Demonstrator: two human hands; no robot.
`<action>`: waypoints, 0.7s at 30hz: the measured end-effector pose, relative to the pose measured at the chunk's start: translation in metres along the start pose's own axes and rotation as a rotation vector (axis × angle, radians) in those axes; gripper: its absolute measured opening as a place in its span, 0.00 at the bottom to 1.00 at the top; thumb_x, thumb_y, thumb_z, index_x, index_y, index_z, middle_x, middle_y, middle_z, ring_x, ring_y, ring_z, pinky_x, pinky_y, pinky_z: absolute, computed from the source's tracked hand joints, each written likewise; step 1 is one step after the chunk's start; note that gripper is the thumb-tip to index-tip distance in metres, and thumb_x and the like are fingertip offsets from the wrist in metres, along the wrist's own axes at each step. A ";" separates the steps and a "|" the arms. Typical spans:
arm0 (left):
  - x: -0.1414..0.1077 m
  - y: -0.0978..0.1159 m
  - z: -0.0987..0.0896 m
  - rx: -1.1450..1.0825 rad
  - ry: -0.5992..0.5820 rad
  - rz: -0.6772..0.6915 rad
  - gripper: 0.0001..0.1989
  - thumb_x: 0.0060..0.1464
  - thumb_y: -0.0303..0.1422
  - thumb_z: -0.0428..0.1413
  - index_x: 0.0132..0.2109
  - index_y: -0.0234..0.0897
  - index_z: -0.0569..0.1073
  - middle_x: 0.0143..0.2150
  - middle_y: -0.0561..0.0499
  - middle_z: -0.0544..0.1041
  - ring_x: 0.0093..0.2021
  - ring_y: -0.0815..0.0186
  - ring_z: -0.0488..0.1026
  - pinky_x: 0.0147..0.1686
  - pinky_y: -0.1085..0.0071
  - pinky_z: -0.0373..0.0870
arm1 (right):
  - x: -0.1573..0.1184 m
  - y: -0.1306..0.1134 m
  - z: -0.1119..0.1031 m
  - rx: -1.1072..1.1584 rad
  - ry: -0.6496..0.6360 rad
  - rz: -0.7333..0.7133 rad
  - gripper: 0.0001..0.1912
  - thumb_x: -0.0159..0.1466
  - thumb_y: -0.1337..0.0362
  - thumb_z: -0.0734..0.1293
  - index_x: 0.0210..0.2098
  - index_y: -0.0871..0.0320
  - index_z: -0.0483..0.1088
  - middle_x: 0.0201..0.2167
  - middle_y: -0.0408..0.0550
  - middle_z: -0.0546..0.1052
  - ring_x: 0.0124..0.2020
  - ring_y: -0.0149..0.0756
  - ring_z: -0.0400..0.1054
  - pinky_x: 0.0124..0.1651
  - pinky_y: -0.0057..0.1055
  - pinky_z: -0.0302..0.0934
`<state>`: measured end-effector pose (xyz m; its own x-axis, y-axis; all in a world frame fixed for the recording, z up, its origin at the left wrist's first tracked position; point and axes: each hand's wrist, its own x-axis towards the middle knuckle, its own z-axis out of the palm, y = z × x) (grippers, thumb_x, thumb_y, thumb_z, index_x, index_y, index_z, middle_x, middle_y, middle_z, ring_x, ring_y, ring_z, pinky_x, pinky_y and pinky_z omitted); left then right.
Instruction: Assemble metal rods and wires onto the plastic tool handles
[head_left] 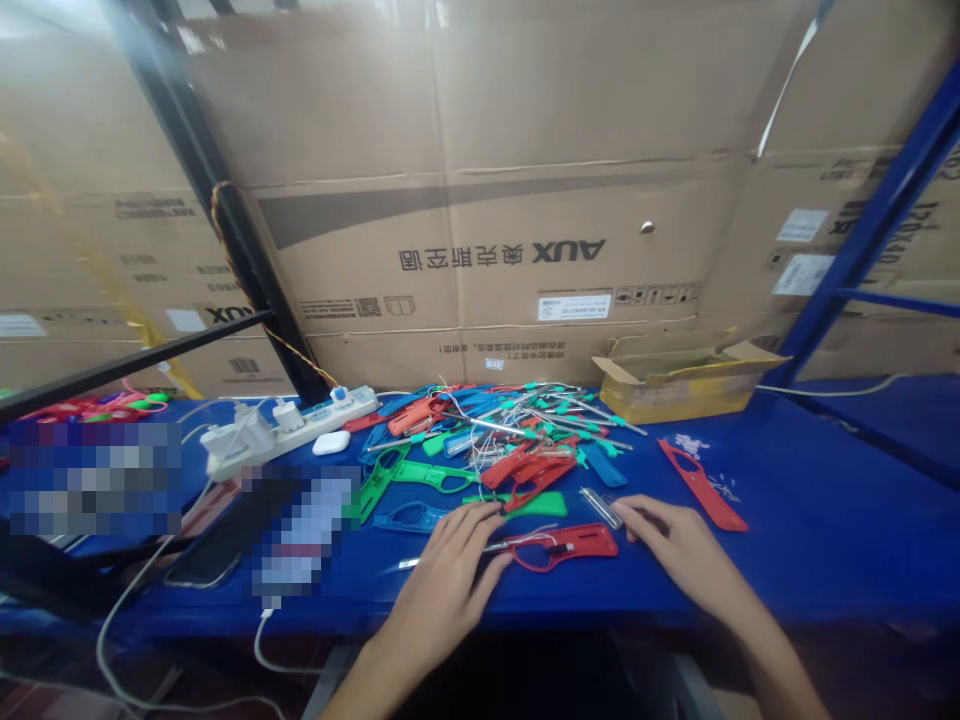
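My left hand (454, 565) bends over a thin metal rod (495, 547) at the front of the table, thumb and fingers on either side of it. The rod joins a red plastic handle half (596, 541) with a finger loop, lying open side up with white wires and a small black part in it. Part of the rod is hidden under the hand; its shiny end shows on the left. My right hand (671, 540) pinches one end of a small silvery cylinder (600, 507) just behind the red half. A green handle piece (544, 504) lies behind both.
Behind my hands is a pile of metal rods with teal ends (536, 405) and coloured handle halves. Another red half (705, 488) lies right, beside small white bits (690, 443). An open carton (682, 395) stands behind. Left are a power strip (300, 430), white earbud case (331, 443) and phone (225, 535).
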<state>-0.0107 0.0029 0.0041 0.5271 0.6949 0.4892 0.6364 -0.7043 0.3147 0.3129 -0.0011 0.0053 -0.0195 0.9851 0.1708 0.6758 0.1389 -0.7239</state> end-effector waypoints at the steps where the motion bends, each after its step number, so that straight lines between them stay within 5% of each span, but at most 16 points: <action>1: -0.001 0.000 0.000 -0.006 0.003 -0.007 0.16 0.71 0.36 0.52 0.63 0.43 0.66 0.63 0.44 0.73 0.64 0.54 0.70 0.61 0.51 0.71 | 0.000 -0.001 0.000 0.000 -0.005 0.002 0.25 0.70 0.42 0.60 0.40 0.53 0.78 0.27 0.44 0.79 0.33 0.40 0.73 0.37 0.29 0.62; 9: 0.023 -0.005 -0.012 -0.067 0.028 -0.024 0.13 0.72 0.37 0.52 0.60 0.43 0.69 0.62 0.44 0.73 0.63 0.55 0.70 0.61 0.53 0.70 | 0.001 0.002 0.001 -0.008 -0.020 0.000 0.26 0.71 0.41 0.59 0.40 0.54 0.78 0.27 0.43 0.78 0.31 0.39 0.71 0.35 0.29 0.60; 14: 0.089 -0.023 -0.013 -0.011 -0.085 0.111 0.12 0.74 0.34 0.48 0.57 0.41 0.72 0.55 0.48 0.77 0.56 0.62 0.75 0.57 0.65 0.72 | 0.002 0.002 0.002 0.005 -0.017 0.008 0.26 0.70 0.41 0.59 0.40 0.54 0.78 0.28 0.44 0.78 0.33 0.40 0.72 0.37 0.29 0.61; 21: 0.175 -0.068 0.000 0.173 -0.070 0.028 0.08 0.70 0.29 0.52 0.47 0.34 0.76 0.47 0.42 0.78 0.52 0.55 0.75 0.54 0.57 0.71 | 0.001 0.003 0.002 0.002 -0.014 0.011 0.26 0.69 0.41 0.59 0.40 0.54 0.79 0.27 0.44 0.78 0.33 0.40 0.72 0.37 0.29 0.61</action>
<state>0.0379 0.1723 0.0682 0.5804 0.6879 0.4358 0.7047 -0.6925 0.1545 0.3132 0.0002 0.0024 -0.0222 0.9879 0.1538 0.6746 0.1283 -0.7270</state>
